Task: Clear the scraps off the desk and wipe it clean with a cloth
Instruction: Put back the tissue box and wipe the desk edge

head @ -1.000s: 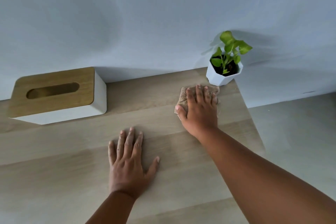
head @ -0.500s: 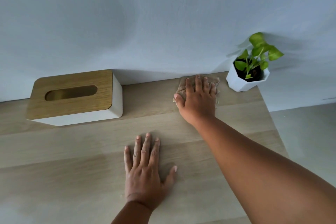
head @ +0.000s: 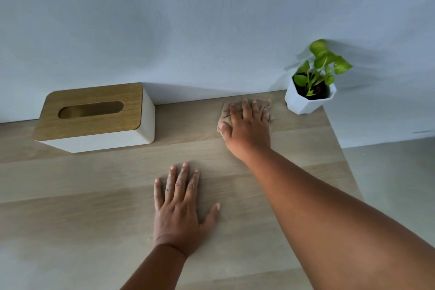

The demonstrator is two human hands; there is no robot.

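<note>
Grip first: the right hand (head: 249, 127) presses flat on the cloth (head: 264, 103), fingers spread straight over it rather than curled round it; the left hand (head: 179, 205) lies flat and bare on the worktop (head: 70, 219), fingers straight, holding nothing. Over the last second the right hand and cloth have slid away from the plant pot (head: 306, 103) and up to the back edge by the wall (head: 211, 19), while the left hand has stayed planted; I judge the wiping well under way along the far strip, with no scraps visible on the wood. Largest of the rest, the wall blocks any further reach; the tissue box (head: 94, 117) sits left of the cloth, apart from it, squarely in a leftward sweep's path; the plant pot stands just right of it.
</note>
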